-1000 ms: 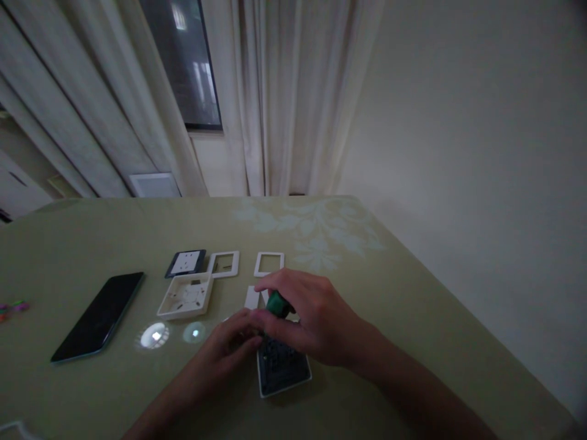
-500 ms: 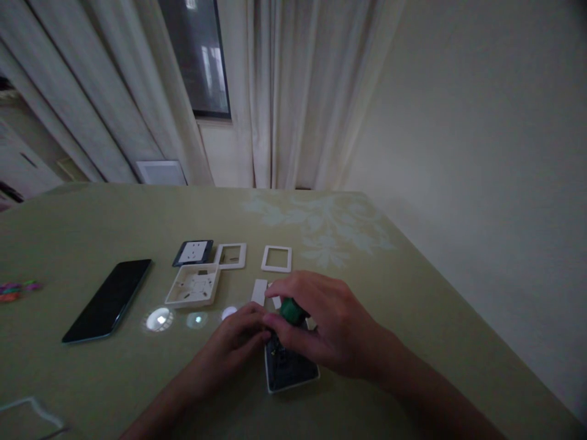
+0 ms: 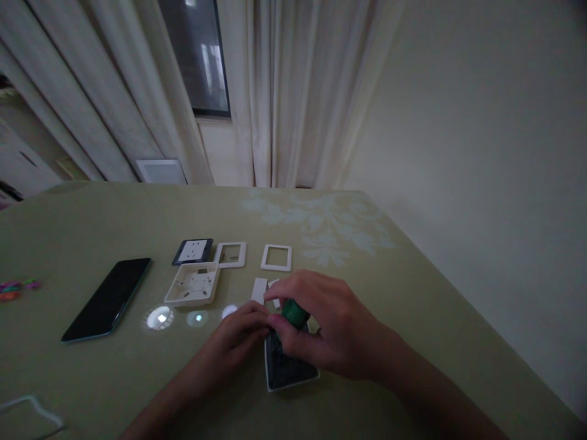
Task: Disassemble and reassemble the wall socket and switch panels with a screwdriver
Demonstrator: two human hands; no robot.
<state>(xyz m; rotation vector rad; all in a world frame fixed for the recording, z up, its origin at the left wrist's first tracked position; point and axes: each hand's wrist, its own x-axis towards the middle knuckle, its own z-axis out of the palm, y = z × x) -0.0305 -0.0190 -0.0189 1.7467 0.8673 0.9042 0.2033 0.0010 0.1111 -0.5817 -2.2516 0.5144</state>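
A dark switch panel in a white box [image 3: 288,370] lies on the table in front of me. My right hand [image 3: 339,324] is closed round the green handle of a screwdriver [image 3: 295,313], held over the panel's upper part; its tip is hidden behind the fingers. At the panel's upper left edge, my left hand [image 3: 241,333] is closed, with its fingertips against the box and close to the right thumb. Two small white switch plates, one of them a plain rocker piece [image 3: 259,289], lie just beyond the hands, partly covered.
Farther back lie a white frame [image 3: 277,258], a second frame [image 3: 232,255] with small screws inside, a socket panel [image 3: 193,251] and an open white back box [image 3: 193,286]. A black phone [image 3: 107,299] rests at the left. Colourful bits [image 3: 17,289] sit at the far left.
My right hand has turned the green handle slightly, its fingers shifting a little. The left hand and the box stay nearly in place.
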